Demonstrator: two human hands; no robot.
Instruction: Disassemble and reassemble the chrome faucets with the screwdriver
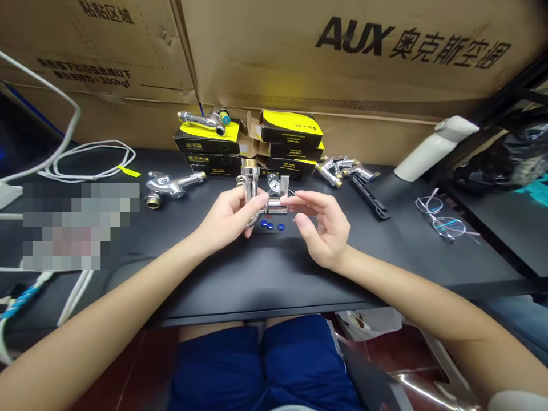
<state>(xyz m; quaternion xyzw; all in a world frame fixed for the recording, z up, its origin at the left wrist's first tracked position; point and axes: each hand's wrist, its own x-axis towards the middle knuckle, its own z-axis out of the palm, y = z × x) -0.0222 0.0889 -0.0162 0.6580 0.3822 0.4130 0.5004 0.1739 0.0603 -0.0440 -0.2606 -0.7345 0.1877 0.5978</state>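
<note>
My left hand (226, 220) is closed round a chrome tap valve (252, 188) with a brass threaded end on top, held upright over the black table (257, 274). My right hand (321, 222) pinches a thin metal tool or pin (287, 197) against the valve's lever handle (280, 191), thumb and forefinger pressed together, other fingers curled. Three small blue caps (270, 226) lie on the table just below the valve, between both hands.
Stacked yellow-and-black boxes (274, 142) stand behind, with a chrome tap (203, 121) on top. More taps lie at left (169, 185) and right (342, 169). Glasses (443, 220), a white bottle (434, 147), white cables (89, 157) and cardboard cartons (299, 51) surround the table.
</note>
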